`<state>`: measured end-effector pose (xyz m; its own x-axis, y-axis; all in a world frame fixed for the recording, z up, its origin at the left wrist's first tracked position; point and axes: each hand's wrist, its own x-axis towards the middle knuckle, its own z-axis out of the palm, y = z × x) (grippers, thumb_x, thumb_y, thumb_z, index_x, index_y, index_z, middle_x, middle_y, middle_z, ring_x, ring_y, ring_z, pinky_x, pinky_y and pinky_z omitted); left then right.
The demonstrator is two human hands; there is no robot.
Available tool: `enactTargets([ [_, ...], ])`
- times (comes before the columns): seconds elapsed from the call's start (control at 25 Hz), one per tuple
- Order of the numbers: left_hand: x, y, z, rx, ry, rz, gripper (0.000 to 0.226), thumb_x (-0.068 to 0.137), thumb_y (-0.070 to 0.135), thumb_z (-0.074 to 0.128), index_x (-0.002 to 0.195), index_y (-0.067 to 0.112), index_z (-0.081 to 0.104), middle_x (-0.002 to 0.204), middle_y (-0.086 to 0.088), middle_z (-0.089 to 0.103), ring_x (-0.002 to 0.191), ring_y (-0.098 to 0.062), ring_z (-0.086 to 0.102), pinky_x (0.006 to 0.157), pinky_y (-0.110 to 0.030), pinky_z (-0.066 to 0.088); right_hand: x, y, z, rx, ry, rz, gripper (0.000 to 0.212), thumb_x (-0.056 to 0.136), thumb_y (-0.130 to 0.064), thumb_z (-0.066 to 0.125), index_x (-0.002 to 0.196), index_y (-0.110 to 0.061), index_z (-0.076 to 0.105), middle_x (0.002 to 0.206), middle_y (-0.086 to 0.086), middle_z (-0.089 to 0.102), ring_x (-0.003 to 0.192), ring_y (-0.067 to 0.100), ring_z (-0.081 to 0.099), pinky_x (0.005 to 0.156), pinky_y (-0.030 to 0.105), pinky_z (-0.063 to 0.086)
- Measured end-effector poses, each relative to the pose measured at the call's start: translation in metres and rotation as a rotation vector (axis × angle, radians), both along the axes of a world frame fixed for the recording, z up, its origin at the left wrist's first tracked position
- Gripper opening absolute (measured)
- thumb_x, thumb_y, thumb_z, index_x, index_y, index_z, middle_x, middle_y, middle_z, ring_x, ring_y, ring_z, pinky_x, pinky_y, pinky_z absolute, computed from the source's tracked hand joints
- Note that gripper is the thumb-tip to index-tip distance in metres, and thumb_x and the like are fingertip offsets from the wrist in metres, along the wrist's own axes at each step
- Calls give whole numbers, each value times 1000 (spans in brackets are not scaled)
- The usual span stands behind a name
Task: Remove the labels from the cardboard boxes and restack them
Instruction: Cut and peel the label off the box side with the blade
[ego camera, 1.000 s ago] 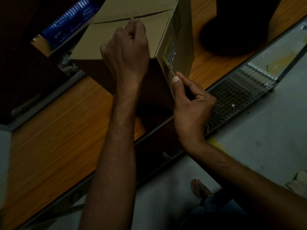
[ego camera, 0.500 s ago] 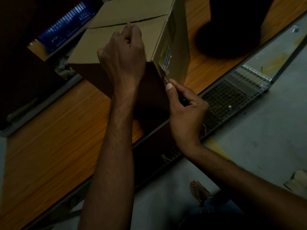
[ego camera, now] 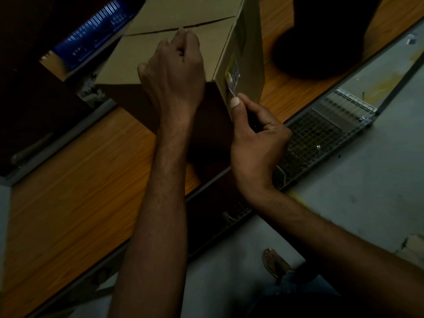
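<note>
Head view, dim light: the left hand [ego camera: 172, 72] rests on top of the cardboard box [ego camera: 183, 44] with fingers curled at the flap seam; whether they hook the flap, I cannot tell. The right hand [ego camera: 257, 138] grips a small blade [ego camera: 232, 92], its tip under the lower end of the label [ego camera: 232, 71], which runs lengthwise up the box's right side. The box stands near the wooden surface's [ego camera: 80, 180] near edge, bare wood to its left.
</note>
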<state>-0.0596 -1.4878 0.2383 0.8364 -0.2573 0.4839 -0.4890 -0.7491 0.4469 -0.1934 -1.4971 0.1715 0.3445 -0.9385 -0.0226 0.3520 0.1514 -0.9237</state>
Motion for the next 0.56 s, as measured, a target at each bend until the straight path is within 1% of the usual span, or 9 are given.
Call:
enactTargets([
  [0.08,-1,1,1,-2,-10,-8,45,106,41,30,100,24,72,81,0,67,67,-4,49,89,-26,23,0,-8,-3,4,20,-24,21,98,-13,72,117,-5,76,108,-4,77,104,2,72,89,19,58],
  [0.12,-2,1,1,3,-11,-9,44,106,41,31,102,25,72,82,1,66,65,-2,47,88,-26,23,0,-13,-5,8,22,-31,21,98,-14,72,116,-5,76,107,-3,77,104,3,72,88,22,59],
  [0.2,-3,1,0,8,-9,-11,44,106,41,31,102,26,72,82,1,66,63,-1,45,88,-26,24,-1,-22,-11,1,12,-28,19,98,-14,72,114,-6,77,106,1,78,103,10,74,89,33,62],
  [0.24,-3,1,1,9,-7,-9,44,106,42,31,101,27,72,81,0,66,64,-3,46,88,-27,24,-1,-26,-13,-11,12,-17,17,98,-14,72,112,-6,77,105,2,78,102,12,74,88,37,63],
  [0.28,-2,0,1,9,-5,-6,44,106,42,30,101,27,72,80,0,65,66,-4,48,88,-26,24,-2,-29,-14,-23,15,-2,16,98,-13,72,111,-6,77,103,2,78,100,13,74,87,38,63],
  [0.36,-3,-1,2,5,5,1,44,106,42,30,99,26,71,77,2,62,70,-6,50,89,-26,24,-5,-32,-17,-44,23,15,14,98,-13,72,109,-6,77,101,1,77,97,13,74,82,35,63],
  [0.44,-4,-1,3,0,6,0,44,105,42,30,92,24,67,75,3,58,70,-8,49,92,-27,27,-10,-35,-19,-94,22,9,10,97,-12,71,105,-8,76,98,0,75,94,14,72,78,31,60],
  [0.56,-6,-1,4,0,12,9,44,106,42,30,97,23,69,77,3,58,71,-8,49,94,-28,27,-17,-39,-19,-200,19,2,6,97,-10,70,101,-14,71,95,-4,71,90,12,69,75,31,59],
])
